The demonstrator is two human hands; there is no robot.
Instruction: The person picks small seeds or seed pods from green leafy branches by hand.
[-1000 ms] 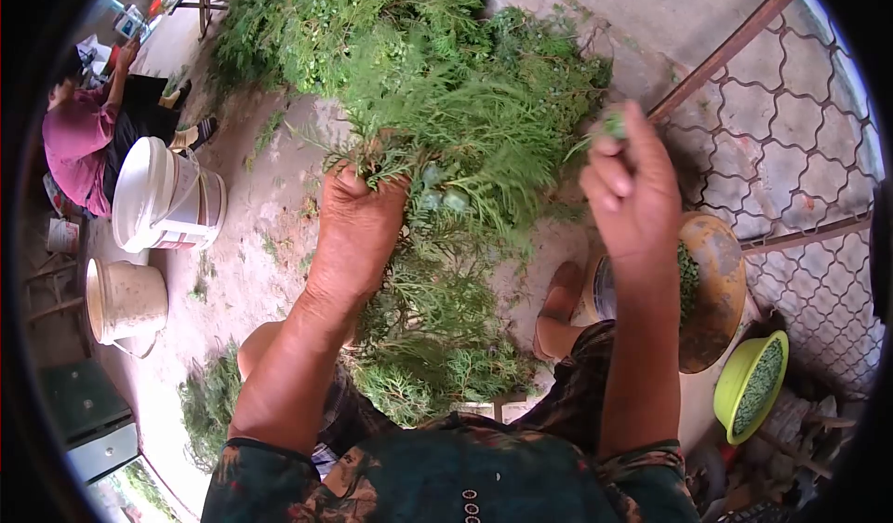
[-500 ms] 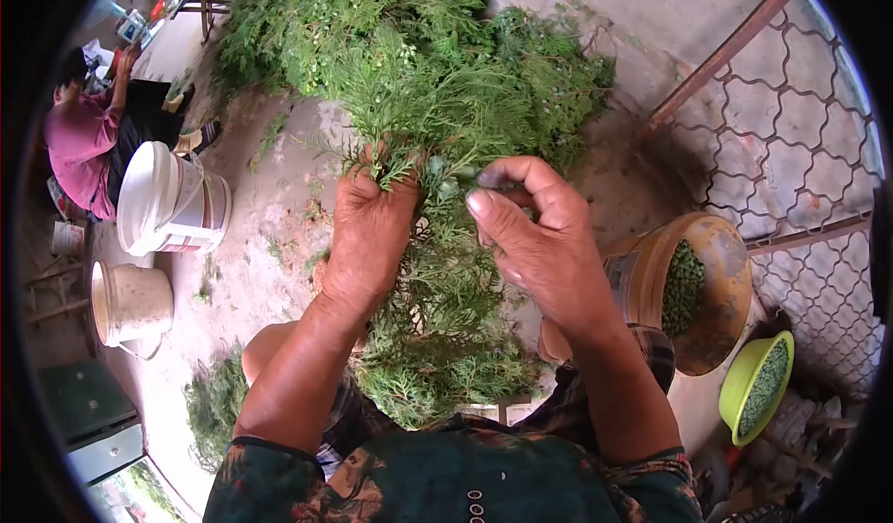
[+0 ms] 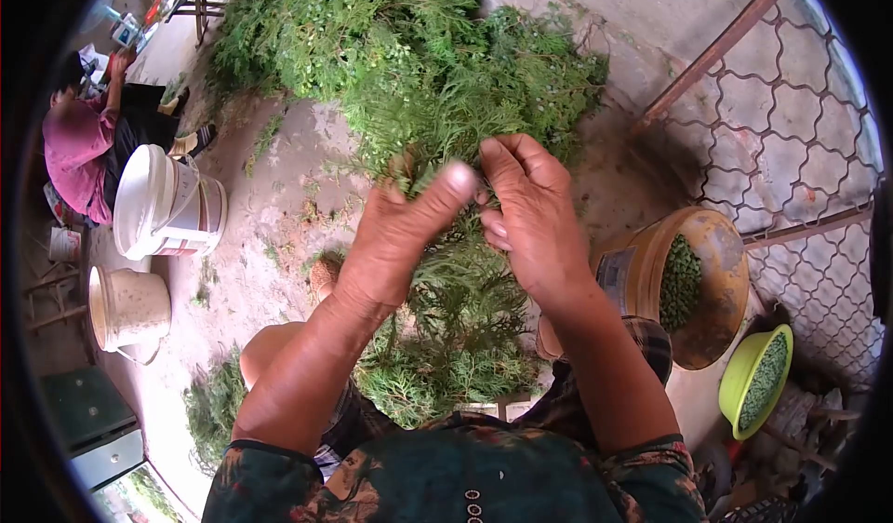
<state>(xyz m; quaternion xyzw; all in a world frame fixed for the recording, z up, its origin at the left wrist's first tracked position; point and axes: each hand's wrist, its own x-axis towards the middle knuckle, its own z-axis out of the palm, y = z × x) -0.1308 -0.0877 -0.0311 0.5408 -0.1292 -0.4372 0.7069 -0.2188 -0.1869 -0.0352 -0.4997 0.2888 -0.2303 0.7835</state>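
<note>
Feathery, scaly-leaved green conifer sprig (image 3: 433, 158) held in bare left hand (image 3: 386, 239), foliage fanning beyond curled fingers, thumb blurred. Bare right hand (image 3: 539, 211) just beside sprig, fingertips bunched narrow; cannot tell whether pinching anything. Round, blotched tan bucket (image 3: 727, 286) near right forearm.

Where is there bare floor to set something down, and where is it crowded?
Lightly littered floor lies open between the white bucket and the left hand; barer floor between the green pile and rusty bar. Crowded: between the legs, where cut sprigs lie, and at right, where the tan bucket and yellow-green basin stand close together.
</note>
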